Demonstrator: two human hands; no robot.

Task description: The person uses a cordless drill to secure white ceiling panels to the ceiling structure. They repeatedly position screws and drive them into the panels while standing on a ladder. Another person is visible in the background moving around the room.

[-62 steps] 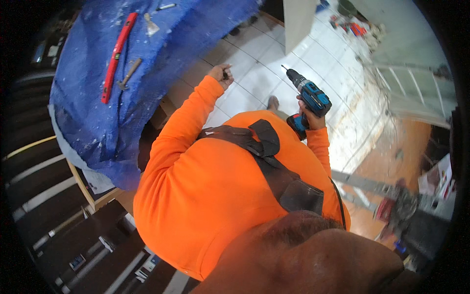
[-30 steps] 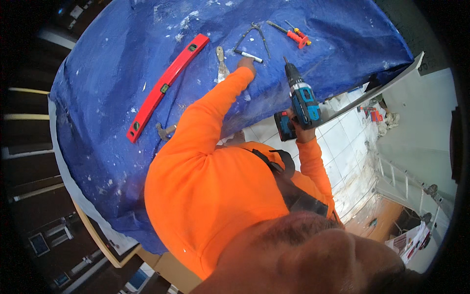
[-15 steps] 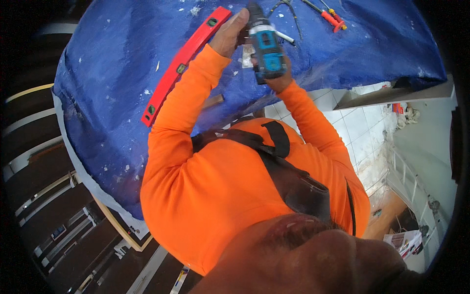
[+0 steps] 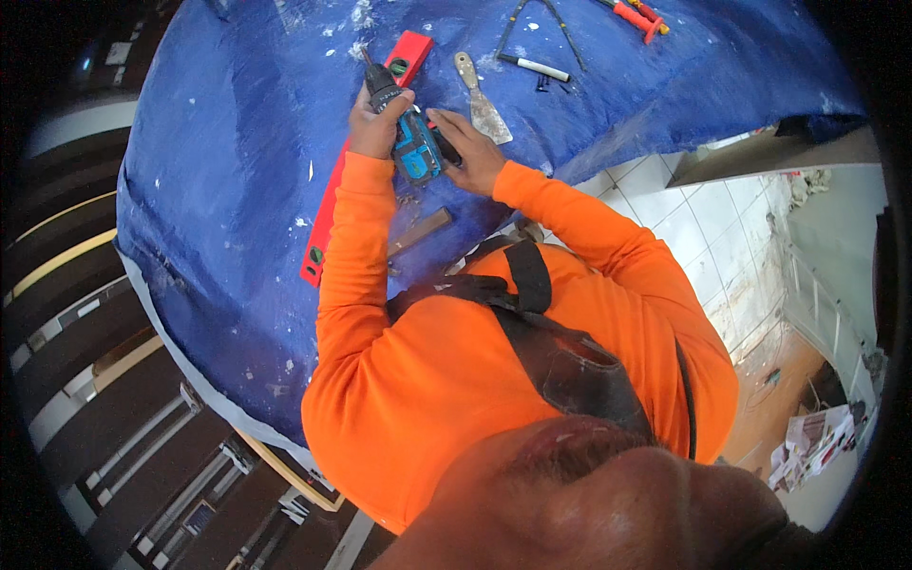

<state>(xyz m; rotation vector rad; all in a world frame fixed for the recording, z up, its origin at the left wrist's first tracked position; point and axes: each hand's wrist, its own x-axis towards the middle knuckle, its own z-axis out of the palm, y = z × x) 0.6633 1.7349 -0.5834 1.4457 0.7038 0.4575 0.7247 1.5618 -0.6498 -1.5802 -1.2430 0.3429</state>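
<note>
A blue and black cordless drill is between my hands over the blue-covered table, its chuck and thin bit pointing up and left. My left hand is closed around the front of the drill, thumb across its top. At the drill's right side, my right hand has its fingers and thumb around a dark part of it, though the palm side is hidden. Under the drill and my left forearm lies a red spirit level, partly covered. A putty knife with a worn handle rests right of the drill.
A white marker lies beside a few small dark pieces. Farther right are red-handled tools. A short wooden strip sits near my body. Blue sheeting drapes over the table edge; a ladder stands at right.
The drill has moved left and nearer, over the level, tipping left. My left hand now grips its front, and my right hand has shifted to its side. The putty knife has come into clear view.
</note>
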